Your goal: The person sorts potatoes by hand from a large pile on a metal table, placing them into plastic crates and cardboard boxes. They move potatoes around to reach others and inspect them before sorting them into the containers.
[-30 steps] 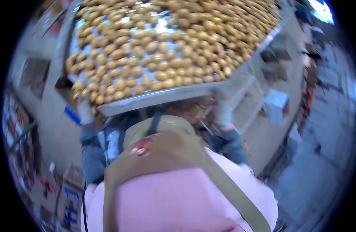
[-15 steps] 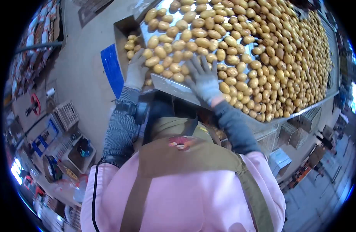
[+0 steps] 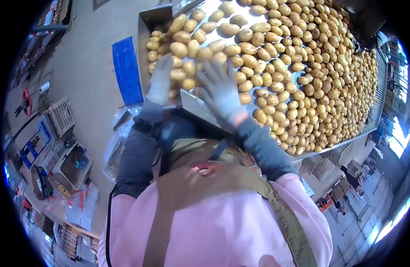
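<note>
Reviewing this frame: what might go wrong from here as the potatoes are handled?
Some potatoes lie close to the metal lip, so one might roll over it. The right hand is close to that lip and could bump it. Those bunched beside the left hand might jam against the side wall.

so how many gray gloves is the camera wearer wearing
2: the left glove is just right of the blue panel, and the right glove is farther right, by the potatoes. Neither is hidden, though both are blurred.
</note>
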Demonstrator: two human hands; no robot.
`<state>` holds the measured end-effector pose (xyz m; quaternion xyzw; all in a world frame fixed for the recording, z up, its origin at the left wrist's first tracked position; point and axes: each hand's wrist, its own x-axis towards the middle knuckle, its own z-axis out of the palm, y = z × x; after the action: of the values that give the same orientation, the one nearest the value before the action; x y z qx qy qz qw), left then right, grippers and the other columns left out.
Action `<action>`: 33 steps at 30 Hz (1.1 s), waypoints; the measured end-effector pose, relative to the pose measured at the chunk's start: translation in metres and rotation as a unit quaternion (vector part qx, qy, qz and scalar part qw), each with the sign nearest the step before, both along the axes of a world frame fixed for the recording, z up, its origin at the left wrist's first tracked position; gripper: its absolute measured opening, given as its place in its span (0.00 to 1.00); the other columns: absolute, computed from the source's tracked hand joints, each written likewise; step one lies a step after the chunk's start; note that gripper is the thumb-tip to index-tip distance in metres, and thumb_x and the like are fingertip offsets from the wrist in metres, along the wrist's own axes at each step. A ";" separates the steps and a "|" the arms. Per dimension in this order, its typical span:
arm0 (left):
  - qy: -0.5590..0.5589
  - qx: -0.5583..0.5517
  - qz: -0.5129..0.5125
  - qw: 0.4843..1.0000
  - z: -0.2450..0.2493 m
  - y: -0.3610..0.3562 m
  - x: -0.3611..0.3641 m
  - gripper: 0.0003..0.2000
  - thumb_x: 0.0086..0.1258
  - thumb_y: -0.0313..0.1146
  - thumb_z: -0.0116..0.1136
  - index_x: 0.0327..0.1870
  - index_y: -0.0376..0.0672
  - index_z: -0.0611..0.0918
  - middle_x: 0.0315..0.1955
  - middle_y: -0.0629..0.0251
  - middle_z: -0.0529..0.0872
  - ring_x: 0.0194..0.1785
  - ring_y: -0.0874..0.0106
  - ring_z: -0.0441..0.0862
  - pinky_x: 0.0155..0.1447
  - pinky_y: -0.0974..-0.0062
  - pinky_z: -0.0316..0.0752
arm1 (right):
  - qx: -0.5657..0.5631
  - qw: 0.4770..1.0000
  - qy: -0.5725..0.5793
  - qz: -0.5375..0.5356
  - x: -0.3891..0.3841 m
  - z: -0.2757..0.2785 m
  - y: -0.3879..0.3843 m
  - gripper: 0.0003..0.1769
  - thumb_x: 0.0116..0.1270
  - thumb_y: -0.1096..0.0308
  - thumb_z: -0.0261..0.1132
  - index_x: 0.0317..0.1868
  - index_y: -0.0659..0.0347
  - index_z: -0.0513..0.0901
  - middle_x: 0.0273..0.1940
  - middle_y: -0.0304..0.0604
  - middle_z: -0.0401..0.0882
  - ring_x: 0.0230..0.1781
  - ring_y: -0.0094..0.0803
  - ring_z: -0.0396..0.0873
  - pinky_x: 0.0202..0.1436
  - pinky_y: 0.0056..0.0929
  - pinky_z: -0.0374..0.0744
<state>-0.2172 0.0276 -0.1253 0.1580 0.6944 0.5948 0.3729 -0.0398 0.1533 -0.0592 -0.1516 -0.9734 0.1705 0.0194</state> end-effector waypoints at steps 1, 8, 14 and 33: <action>0.099 -0.005 -0.050 0.994 0.006 -0.005 -0.004 0.18 0.82 0.37 0.52 0.64 0.35 0.79 0.59 0.55 0.82 0.64 0.69 0.77 0.67 0.71 0.73 | 0.003 0.999 0.010 -0.033 0.030 -0.004 -0.017 0.25 0.70 0.59 0.64 0.66 0.54 0.79 0.70 0.48 0.73 0.72 0.52 0.68 0.75 0.66 0.58; -0.043 -0.092 0.057 0.993 0.013 0.010 -0.003 0.16 0.75 0.30 0.64 0.60 0.32 0.81 0.51 0.57 0.87 0.55 0.71 0.83 0.61 0.74 0.78 | -0.037 0.998 0.036 -0.033 0.016 -0.001 -0.009 0.29 0.68 0.56 0.66 0.68 0.53 0.77 0.70 0.48 0.73 0.75 0.50 0.65 0.75 0.59 0.62; 0.025 -0.131 0.046 0.990 0.008 0.018 -0.009 0.15 0.70 0.34 0.71 0.47 0.32 0.82 0.41 0.60 0.87 0.43 0.72 0.83 0.51 0.74 0.81 | -0.038 0.956 0.073 -0.281 0.030 0.003 0.169 0.29 0.71 0.53 0.63 0.69 0.57 0.77 0.72 0.53 0.71 0.75 0.58 0.63 0.76 0.57 0.62; 0.647 -0.058 -0.501 0.572 0.032 0.313 0.029 0.19 0.69 0.35 0.60 0.61 0.43 0.78 0.55 0.46 0.82 0.60 0.52 0.82 0.61 0.58 0.79 | 0.063 0.896 0.014 -0.440 0.175 -0.004 0.033 0.29 0.69 0.56 0.65 0.70 0.47 0.77 0.75 0.47 0.67 0.78 0.51 0.61 0.80 0.67 0.47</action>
<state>-0.1885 0.3405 -0.0932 0.8015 0.5937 0.0112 0.0710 0.1351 0.1866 -0.0627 -0.5602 -0.8160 0.0846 0.1151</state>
